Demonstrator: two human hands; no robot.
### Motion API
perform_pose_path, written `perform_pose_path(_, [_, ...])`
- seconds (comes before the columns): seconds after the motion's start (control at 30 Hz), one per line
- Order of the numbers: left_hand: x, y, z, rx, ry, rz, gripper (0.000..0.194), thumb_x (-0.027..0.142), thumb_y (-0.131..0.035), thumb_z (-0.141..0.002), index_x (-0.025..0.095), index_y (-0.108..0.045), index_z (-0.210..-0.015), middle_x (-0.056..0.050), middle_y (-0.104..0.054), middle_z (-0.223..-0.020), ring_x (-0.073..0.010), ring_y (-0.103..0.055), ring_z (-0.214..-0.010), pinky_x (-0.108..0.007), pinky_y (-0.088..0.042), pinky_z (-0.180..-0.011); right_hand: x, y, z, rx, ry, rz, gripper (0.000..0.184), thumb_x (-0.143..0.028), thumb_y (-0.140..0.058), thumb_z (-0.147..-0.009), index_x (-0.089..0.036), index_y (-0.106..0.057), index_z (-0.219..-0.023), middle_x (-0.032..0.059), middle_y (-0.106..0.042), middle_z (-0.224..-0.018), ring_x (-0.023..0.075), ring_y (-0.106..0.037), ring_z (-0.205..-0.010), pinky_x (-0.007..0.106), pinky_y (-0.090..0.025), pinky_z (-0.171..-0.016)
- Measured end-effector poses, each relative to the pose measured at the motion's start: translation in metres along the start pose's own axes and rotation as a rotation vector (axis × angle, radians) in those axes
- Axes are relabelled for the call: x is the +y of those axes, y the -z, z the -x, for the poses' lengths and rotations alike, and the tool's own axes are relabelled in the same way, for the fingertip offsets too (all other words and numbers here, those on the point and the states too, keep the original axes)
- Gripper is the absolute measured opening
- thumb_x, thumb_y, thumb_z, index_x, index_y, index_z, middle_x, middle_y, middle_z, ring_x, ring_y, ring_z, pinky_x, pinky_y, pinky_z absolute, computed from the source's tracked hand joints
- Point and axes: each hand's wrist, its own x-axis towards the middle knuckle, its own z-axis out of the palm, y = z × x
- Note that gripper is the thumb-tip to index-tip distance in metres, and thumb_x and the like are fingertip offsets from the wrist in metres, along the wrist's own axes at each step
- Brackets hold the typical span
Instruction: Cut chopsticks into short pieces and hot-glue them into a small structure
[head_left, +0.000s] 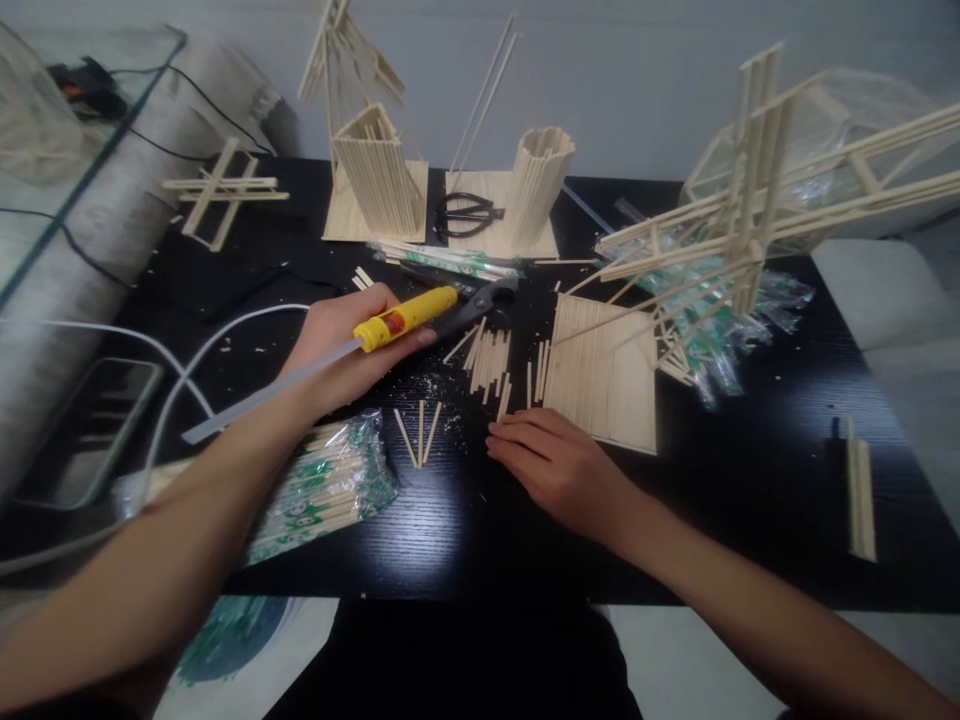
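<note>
Looks out from the person's head, facing forward and down across the table (pixel 750 500). Sits close above the left hand (pixel 345 340) and right hand (pixel 562 465), taking in the lap (pixel 465 660) at bottom and the wall (pixel 615 80) at top.

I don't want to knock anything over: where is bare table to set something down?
Bare table shows at the front between the plastic packet and right forearm, and rightward between the stick panel and the small bundle. Crowded: the back, around the stick towers, and the middle, with its short sticks.
</note>
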Motion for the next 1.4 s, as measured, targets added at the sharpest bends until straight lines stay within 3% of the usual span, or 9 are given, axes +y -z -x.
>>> perform_pose_path(0.23, [-0.001,0.001,0.000,0.005,-0.024,0.000,0.038,0.052,-0.072,-0.086,0.018,-0.057,-0.076,0.006,-0.058,-0.067,-0.0088,-0.051,-0.063,-0.024,-0.036,-0.061,0.007,0.002,-0.003,0.017,-0.101,-0.056,0.018,-0.019,-0.064,-0.098,-0.012,-0.071,-0.113,0.0136,-0.073,-0.113,0.0255,-0.066,-0.110,0.045,-0.059,-0.097])
perform_pose_path(0.4, [-0.002,-0.001,0.000,0.030,-0.057,0.012,0.036,0.051,-0.073,-0.086,0.019,-0.060,-0.077,0.006,-0.058,-0.067,-0.0089,-0.051,-0.061,-0.025,-0.036,-0.059,0.018,0.004,-0.003,0.002,-0.222,0.033,0.054,-0.044,-0.071,-0.092,-0.011,-0.059,-0.134,0.0207,-0.063,-0.134,0.0346,-0.056,-0.130,0.057,-0.049,-0.111])
perform_pose_path(0.5, [-0.002,0.000,0.000,0.032,-0.061,0.017,0.036,0.052,-0.073,-0.085,0.019,-0.059,-0.076,0.006,-0.058,-0.066,-0.0095,-0.051,-0.061,-0.026,-0.036,-0.059,0.020,0.004,-0.002,-0.015,-0.273,0.052,0.067,-0.051,-0.072,-0.089,-0.011,-0.054,-0.140,0.0206,-0.062,-0.137,0.0358,-0.054,-0.133,0.060,-0.044,-0.114])
perform_pose_path(0.73, [0.006,0.007,0.000,-0.055,-0.019,0.020,0.034,0.048,-0.071,-0.088,0.018,-0.057,-0.078,0.005,-0.059,-0.070,-0.0098,-0.052,-0.065,-0.025,-0.038,-0.064,0.017,0.000,-0.003,-0.007,-0.286,0.027,0.060,-0.042,-0.073,-0.090,-0.012,-0.053,-0.138,0.0185,-0.066,-0.132,0.0347,-0.057,-0.130,0.059,-0.045,-0.113])
perform_pose_path(1.1, [0.006,0.005,0.000,-0.037,-0.013,-0.017,0.036,0.051,-0.071,-0.087,0.018,-0.058,-0.077,0.005,-0.057,-0.068,-0.0101,-0.050,-0.063,-0.025,-0.036,-0.062,0.016,-0.003,-0.006,0.029,-0.319,-0.006,0.066,-0.045,-0.076,-0.086,-0.011,-0.051,-0.137,0.0202,-0.063,-0.131,0.0355,-0.055,-0.127,0.059,-0.044,-0.112])
perform_pose_path(1.4, [0.004,0.007,0.000,-0.033,-0.051,0.001,0.037,0.050,-0.072,-0.087,0.018,-0.058,-0.077,0.005,-0.058,-0.068,-0.0091,-0.051,-0.062,-0.025,-0.035,-0.062,0.019,-0.003,-0.008,0.026,-0.337,-0.033,0.060,-0.041,-0.074,-0.087,-0.017,-0.051,-0.136,0.0172,-0.063,-0.128,0.0349,-0.057,-0.124,0.059,-0.044,-0.109])
